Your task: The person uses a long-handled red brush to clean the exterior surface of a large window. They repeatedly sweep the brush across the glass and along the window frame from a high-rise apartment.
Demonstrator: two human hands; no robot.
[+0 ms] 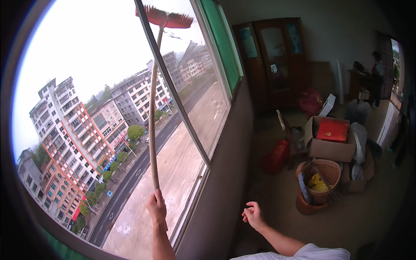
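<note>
Through the open part of a window, my left hand (157, 205) reaches out, closed around the lower part of a long wooden broom handle (152, 123). The handle rises outside, and its red-bristled broom head (165, 19) is by the upper part of the window glass (195, 74), seen through the pane. Whether the bristles touch the glass I cannot tell. Inside the room, my right hand (253, 215) is held in the air with its fingers loosely bent and apart, holding nothing.
Below the window, outside, lies a concrete ledge (156, 182). Indoors are a woven basket (334, 175), a cardboard box (331, 151) with a red box, a red bag (276, 157) and a wooden wardrobe (256, 76). A person (378, 73) stands near the doorway.
</note>
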